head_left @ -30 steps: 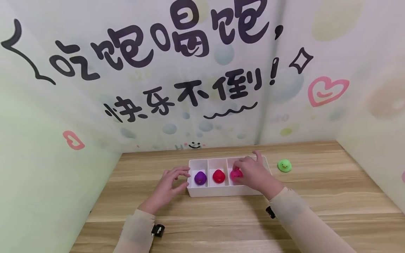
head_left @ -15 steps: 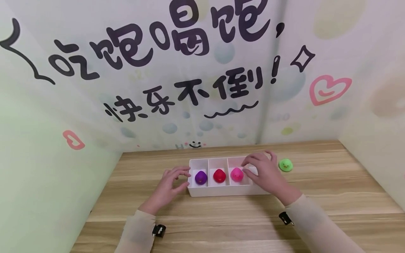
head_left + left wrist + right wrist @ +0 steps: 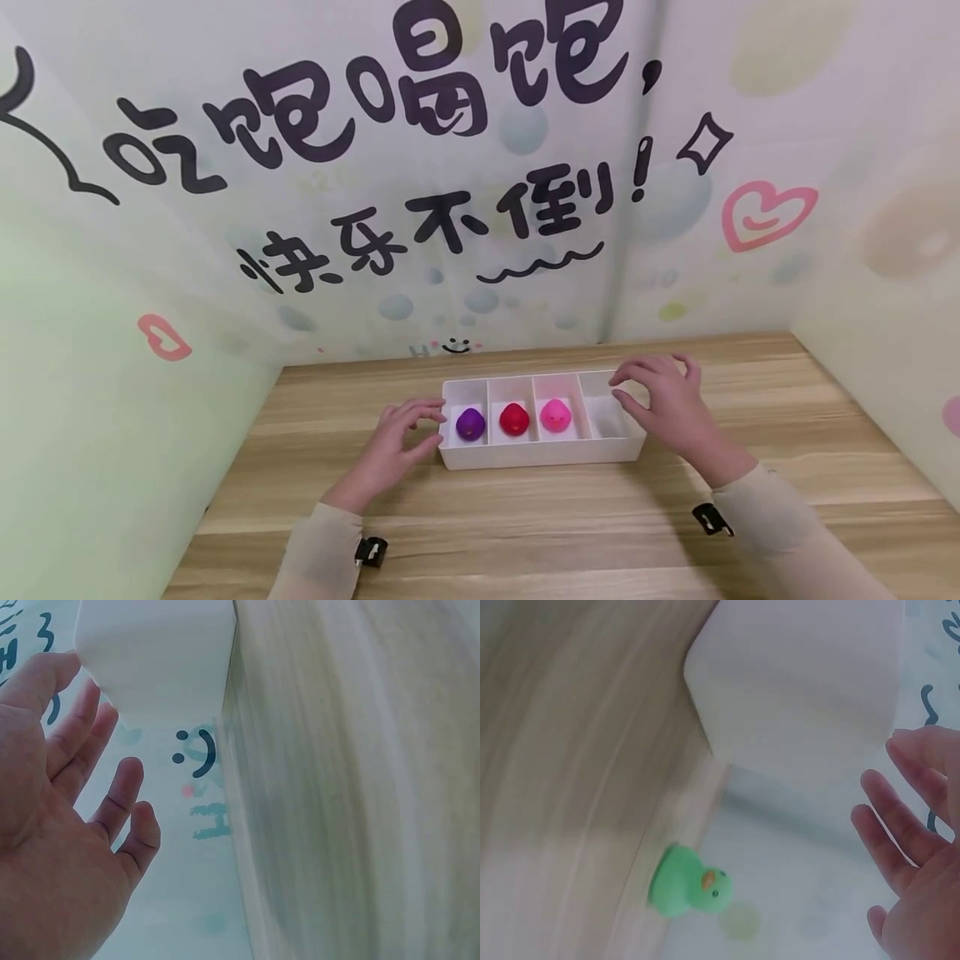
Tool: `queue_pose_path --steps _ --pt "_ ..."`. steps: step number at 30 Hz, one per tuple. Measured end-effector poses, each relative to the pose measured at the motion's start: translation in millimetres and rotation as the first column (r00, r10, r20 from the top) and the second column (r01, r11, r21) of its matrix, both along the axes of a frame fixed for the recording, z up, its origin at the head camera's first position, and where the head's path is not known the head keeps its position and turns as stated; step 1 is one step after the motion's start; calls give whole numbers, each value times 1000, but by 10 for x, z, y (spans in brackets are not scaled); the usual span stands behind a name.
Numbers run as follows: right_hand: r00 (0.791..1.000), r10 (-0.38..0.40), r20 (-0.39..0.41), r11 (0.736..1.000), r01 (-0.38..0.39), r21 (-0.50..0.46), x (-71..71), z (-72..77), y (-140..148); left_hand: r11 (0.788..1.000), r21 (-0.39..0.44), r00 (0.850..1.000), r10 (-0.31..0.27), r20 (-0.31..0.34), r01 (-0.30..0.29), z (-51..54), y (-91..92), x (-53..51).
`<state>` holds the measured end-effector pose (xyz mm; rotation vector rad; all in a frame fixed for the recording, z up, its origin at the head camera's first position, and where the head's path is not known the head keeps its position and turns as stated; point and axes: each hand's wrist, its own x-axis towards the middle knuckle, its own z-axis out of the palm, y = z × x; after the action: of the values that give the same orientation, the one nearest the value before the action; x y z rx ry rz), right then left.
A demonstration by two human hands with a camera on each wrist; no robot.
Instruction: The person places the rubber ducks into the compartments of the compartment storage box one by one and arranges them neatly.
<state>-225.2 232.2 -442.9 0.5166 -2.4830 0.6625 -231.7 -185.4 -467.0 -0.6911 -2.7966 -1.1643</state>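
Observation:
A white box (image 3: 540, 454) with a row of compartments stands on the table. From left to right it holds a purple rubber duck (image 3: 470, 424), a red one (image 3: 514, 419) and a pink one (image 3: 556, 415); the rightmost compartment has no duck. My left hand (image 3: 393, 450) is at the box's left end, fingers loosely bent, fingertips at its rim. Above the right end hovers my right hand (image 3: 667, 408), fingers spread with nothing between them. A green rubber duck (image 3: 682, 881) sits on the table beyond the box's right end; in the head view the right hand hides it.
The wooden table (image 3: 525, 533) runs up to a printed white backdrop (image 3: 360, 317) behind the box. Pale walls rise at the left and right. Black straps (image 3: 371, 551) are on both wrists.
My right hand has let go of the pink duck, which stays in the third compartment. That hand has moved right, over the box's right end. The left hand has barely moved.

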Motion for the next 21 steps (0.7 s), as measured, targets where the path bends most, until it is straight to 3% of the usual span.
queue_pose_path --steps 10,16,21 --pt "994 -76 -79 996 73 -41 -39 -6 276 1000 4 1000 -2 -9 2 6 -2 2" --pt "988 -150 23 989 150 -10 -43 -84 455 1000 -9 1000 7 0 -7 -1 1 -4" --pt "979 -176 101 983 170 65 -75 -178 599 1000 -13 1000 8 -2 -8 -4 -3 3"
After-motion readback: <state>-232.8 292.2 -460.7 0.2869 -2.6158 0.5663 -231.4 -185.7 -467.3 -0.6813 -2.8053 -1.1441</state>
